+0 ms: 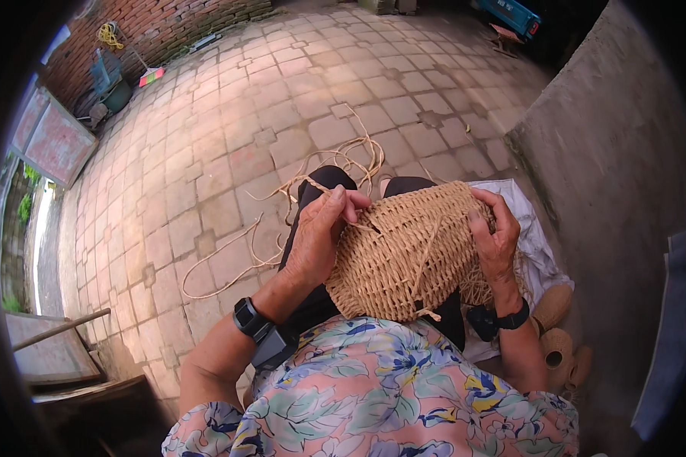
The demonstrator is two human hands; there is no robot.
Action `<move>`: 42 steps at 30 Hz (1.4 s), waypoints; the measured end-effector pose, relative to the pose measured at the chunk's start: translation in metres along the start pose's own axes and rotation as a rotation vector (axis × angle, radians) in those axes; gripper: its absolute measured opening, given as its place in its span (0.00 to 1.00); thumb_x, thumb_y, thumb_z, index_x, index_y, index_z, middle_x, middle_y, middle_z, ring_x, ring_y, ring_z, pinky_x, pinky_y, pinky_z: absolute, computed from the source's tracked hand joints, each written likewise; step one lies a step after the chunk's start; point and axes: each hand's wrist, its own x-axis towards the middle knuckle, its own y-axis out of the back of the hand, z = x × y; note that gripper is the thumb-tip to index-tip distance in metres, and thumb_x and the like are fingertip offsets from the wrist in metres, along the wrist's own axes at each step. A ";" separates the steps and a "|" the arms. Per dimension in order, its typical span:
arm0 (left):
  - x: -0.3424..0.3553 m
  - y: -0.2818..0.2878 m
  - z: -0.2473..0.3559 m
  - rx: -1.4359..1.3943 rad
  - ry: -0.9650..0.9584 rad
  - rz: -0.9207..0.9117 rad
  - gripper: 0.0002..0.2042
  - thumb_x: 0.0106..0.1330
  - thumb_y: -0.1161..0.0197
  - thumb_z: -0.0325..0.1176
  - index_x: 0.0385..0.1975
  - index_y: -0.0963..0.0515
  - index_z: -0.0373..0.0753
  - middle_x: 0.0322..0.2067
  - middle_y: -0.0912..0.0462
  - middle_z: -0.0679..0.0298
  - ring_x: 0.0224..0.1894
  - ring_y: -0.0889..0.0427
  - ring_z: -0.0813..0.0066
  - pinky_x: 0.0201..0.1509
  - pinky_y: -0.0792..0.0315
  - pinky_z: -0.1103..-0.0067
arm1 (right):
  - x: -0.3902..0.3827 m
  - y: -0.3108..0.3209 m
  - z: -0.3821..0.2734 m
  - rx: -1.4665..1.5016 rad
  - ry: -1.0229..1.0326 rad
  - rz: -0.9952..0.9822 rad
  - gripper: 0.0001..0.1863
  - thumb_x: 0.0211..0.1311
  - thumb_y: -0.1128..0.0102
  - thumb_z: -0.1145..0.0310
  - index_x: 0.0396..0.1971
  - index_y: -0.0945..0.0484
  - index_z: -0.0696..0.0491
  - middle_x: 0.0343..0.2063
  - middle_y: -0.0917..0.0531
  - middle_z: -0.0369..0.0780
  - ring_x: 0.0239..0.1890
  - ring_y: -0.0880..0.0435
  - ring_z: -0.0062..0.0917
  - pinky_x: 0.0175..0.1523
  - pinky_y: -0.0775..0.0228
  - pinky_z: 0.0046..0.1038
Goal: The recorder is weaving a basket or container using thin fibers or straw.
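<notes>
A tan woven straw piece (404,255), shaped like a basket or bag body, lies across my lap. My right hand (497,238) grips its far right edge, thumb on the near face and fingers over the rim. Above its left side, my left hand (326,228) pinches a twisted straw cord (318,184) between thumb and fingers. Loose lengths of the cord trail from there over my knee and onto the paving. A short cord end pokes out of the weave at the bottom, and another strand lies across its face.
Woven straw pieces (554,350) and a white cloth sack (537,255) sit at my right, beside a grey wall (610,152). Paving tiles (206,183) stretch ahead. Far left are a dustpan (151,76), a green bucket (117,97) and a leaning panel (53,137).
</notes>
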 end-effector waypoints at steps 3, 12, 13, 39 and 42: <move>-0.003 -0.005 -0.001 0.056 -0.031 0.034 0.20 0.78 0.57 0.44 0.25 0.30 0.38 0.45 0.21 0.57 0.47 0.25 0.72 0.59 0.33 0.71 | -0.002 0.001 -0.001 0.015 0.003 0.019 0.16 0.59 0.40 0.70 0.46 0.23 0.61 0.42 0.17 0.46 0.45 0.18 0.34 0.53 0.29 0.31; -0.015 0.008 -0.009 0.211 0.103 0.156 0.09 0.70 0.42 0.36 0.40 0.27 0.37 0.40 0.24 0.67 0.42 0.27 0.83 0.49 0.31 0.82 | 0.002 -0.007 -0.002 0.033 0.041 -0.015 0.16 0.58 0.39 0.71 0.45 0.23 0.60 0.40 0.18 0.44 0.44 0.19 0.33 0.51 0.28 0.30; -0.017 0.007 -0.007 0.211 0.101 0.164 0.09 0.70 0.42 0.36 0.40 0.27 0.37 0.40 0.24 0.67 0.42 0.27 0.83 0.49 0.31 0.82 | 0.003 -0.009 -0.002 0.038 0.044 -0.021 0.16 0.58 0.39 0.71 0.45 0.23 0.60 0.40 0.18 0.44 0.44 0.19 0.33 0.51 0.28 0.30; -0.044 -0.021 -0.013 0.290 -0.007 0.241 0.10 0.69 0.49 0.33 0.44 0.28 0.34 0.38 0.26 0.65 0.41 0.29 0.78 0.50 0.34 0.81 | 0.059 -0.050 -0.103 -0.349 0.373 -0.903 0.08 0.47 0.41 0.67 0.22 0.25 0.56 0.23 0.22 0.46 0.29 0.20 0.44 0.35 0.30 0.42; -0.045 -0.025 -0.015 0.298 -0.031 0.238 0.11 0.70 0.49 0.33 0.44 0.28 0.34 0.38 0.25 0.64 0.42 0.29 0.78 0.50 0.33 0.81 | 0.046 -0.042 -0.107 -0.324 0.420 -0.736 0.07 0.47 0.42 0.72 0.27 0.27 0.57 0.21 0.22 0.47 0.28 0.20 0.45 0.34 0.29 0.40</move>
